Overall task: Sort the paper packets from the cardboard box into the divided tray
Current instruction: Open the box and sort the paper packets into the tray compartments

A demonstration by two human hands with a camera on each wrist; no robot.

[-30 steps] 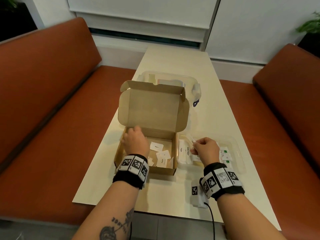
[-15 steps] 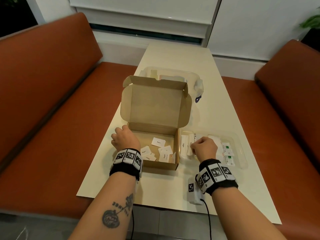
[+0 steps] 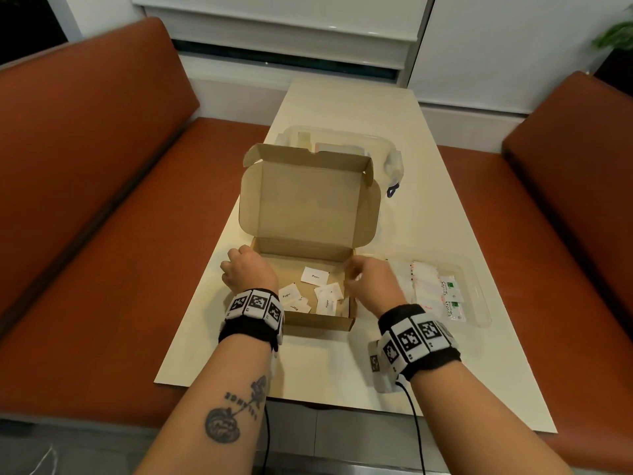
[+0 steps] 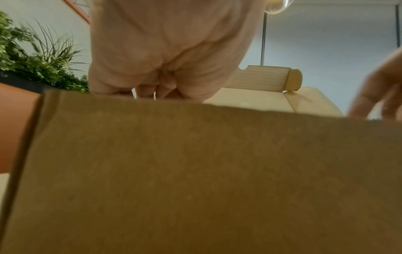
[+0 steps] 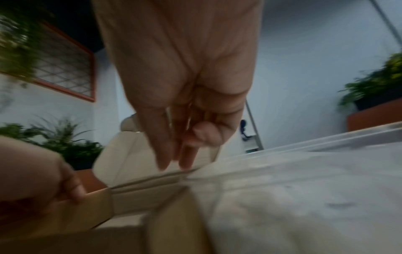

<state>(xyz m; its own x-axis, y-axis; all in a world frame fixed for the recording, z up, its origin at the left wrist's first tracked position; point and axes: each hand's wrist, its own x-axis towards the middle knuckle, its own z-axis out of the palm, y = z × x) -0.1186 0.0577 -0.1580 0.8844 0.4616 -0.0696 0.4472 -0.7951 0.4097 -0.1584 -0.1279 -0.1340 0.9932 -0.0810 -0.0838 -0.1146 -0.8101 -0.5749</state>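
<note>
The open cardboard box stands mid-table with its lid upright; several white packets marked "Pepper" lie on its floor. My left hand grips the box's left wall, fingers curled over the edge, as the right wrist view confirms. My right hand hovers over the box's right wall, fingers extended and empty. Just right of the box sits the clear divided tray, holding white packets and green-printed ones.
A clear plastic container stands behind the box lid. Orange benches flank the narrow table on both sides. The table's near edge runs just below my wrists.
My right hand has left the tray and swung left to the box's right wall, now empty. My left hand came out of the box and took hold of its left wall.
</note>
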